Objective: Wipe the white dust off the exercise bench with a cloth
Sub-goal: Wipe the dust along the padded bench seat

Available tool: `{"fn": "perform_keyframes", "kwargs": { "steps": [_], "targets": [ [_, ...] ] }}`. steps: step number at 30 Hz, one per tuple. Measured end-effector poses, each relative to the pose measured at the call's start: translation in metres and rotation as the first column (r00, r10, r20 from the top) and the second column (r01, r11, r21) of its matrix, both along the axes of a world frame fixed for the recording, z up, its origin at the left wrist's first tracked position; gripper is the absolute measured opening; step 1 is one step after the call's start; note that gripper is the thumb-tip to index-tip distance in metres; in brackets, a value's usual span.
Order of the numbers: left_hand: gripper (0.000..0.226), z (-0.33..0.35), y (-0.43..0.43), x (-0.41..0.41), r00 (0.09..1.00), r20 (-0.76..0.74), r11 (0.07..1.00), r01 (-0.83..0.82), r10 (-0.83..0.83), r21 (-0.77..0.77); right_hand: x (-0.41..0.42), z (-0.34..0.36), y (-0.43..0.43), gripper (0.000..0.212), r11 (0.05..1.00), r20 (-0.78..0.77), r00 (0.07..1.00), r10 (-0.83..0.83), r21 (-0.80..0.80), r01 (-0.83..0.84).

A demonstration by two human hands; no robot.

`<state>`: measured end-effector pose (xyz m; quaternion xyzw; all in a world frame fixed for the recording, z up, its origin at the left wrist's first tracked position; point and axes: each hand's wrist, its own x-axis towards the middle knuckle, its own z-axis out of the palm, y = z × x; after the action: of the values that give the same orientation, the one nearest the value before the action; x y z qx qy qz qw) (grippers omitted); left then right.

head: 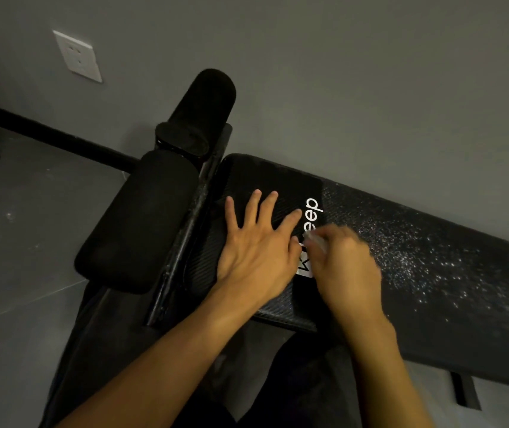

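Your left hand point(256, 251) lies flat on the bench point(432, 319), fingers spread, just bracing. Your right hand point(346, 267) is bunched round a pale cloth point(316, 244), a bit blurry. The white dust point(401, 251) trails off to its right along the bench's length, so the right hand's nearer.

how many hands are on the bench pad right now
2. The left hand lies flat, fingers spread, on the dust-free end of the bench pad beside the white logo. The right hand is next to it over the logo, gripping a pale cloth.
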<state>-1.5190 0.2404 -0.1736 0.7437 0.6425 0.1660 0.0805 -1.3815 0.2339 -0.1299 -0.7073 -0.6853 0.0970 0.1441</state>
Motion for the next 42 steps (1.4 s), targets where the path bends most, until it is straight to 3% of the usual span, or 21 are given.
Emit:
{"fn": "perform_keyframes", "kwargs": {
  "steps": [3, 11, 16, 20, 24, 28, 33, 39, 42],
  "targets": [
    [0.062, 0.0, 0.0, 0.001, 1.0, 0.0, 1.0, -0.009, 0.009, 0.007, 0.009, -0.001, -0.044, 0.02, 0.999, -0.027, 1.0, -0.001, -0.033, 0.0],
    [0.047, 0.004, -0.004, 0.003, 0.998, -0.054, 1.0, 0.024, -0.025, -0.011, 0.019, -0.01, -0.048, 0.02, 0.998, -0.052, 0.998, -0.04, 0.049, 0.042],
    [0.056, 0.013, -0.007, 0.015, 0.984, -0.166, 0.996, 0.051, -0.063, -0.077, 0.036, -0.009, -0.089, 0.017, 1.0, -0.061, 0.998, -0.018, 0.012, 0.019],
    [0.051, 0.009, -0.022, 0.031, 0.996, -0.046, 0.995, 0.077, -0.081, -0.07, 0.039, -0.014, -0.07, 0.018, 0.994, -0.052, 0.995, -0.09, 0.063, 0.093],
    [0.056, -0.003, -0.027, 0.029, 0.997, 0.001, 0.997, 0.071, -0.071, -0.014, 0.046, -0.013, -0.084, 0.016, 0.999, -0.077, 0.997, -0.017, 0.03, 0.02],
    [0.057, -0.005, -0.025, 0.032, 0.997, 0.004, 0.997, 0.078, -0.078, 0.017, 0.059, -0.009, -0.097, 0.016, 1.0, -0.097, 0.995, 0.025, -0.007, -0.026],
    [0.056, -0.008, -0.025, 0.031, 0.998, 0.003, 0.997, 0.063, -0.063, 0.042, 0.043, -0.016, -0.055, 0.023, 0.994, -0.025, 0.999, -0.047, 0.093, 0.049],
    [0.055, -0.009, -0.025, 0.035, 0.999, 0.0, 0.997, 0.054, -0.054, 0.055, 0.047, -0.01, -0.086, 0.018, 0.999, -0.061, 0.998, 0.017, 0.029, -0.015],
    [0.056, -0.009, -0.025, 0.035, 0.998, -0.023, 0.997, 0.055, -0.054, 0.054, 0.047, -0.01, -0.056, 0.02, 0.999, -0.037, 0.999, -0.003, 0.042, 0.005]
  ]
}}
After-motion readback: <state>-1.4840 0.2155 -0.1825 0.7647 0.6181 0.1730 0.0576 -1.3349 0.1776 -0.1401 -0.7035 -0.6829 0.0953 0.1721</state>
